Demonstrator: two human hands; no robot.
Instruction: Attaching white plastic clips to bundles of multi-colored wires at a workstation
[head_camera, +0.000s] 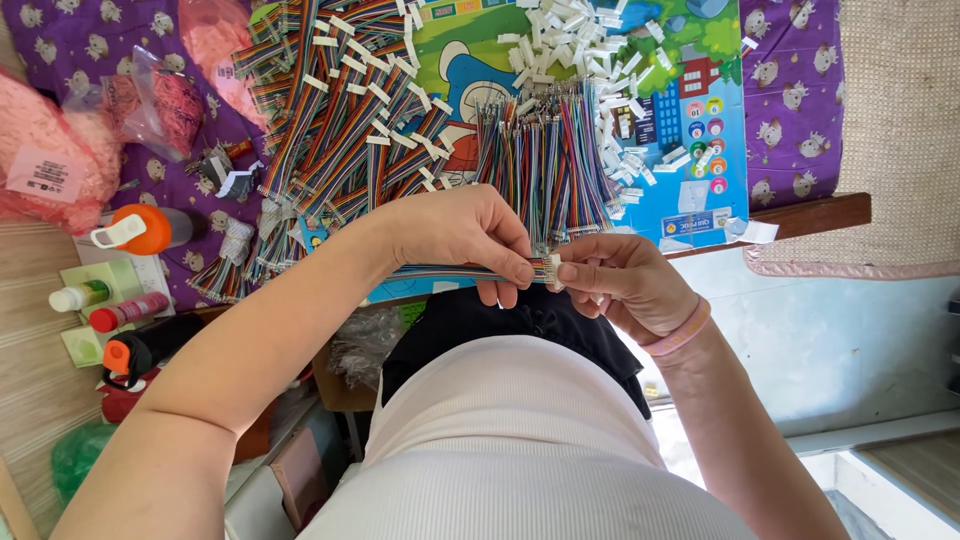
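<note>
My left hand (465, 240) pinches a flat rainbow ribbon cable (440, 271) near its end, holding it level over the table edge. My right hand (620, 280), with a pink band on the wrist, grips a small white plastic connector (553, 271) at that cable's tip. Both hands meet at the connector. Just beyond them lies a row of loose multicoloured wire bundles (545, 160). Further back is a heap of white connectors (580, 50).
A big pile of finished ribbon cables (340, 110) lies at the left on a colourful cartoon board (690, 130). Pink bags (45, 150), an orange-capped bottle (145, 230) and small tubes (120, 312) sit at the far left. A woven mat (890, 130) lies right.
</note>
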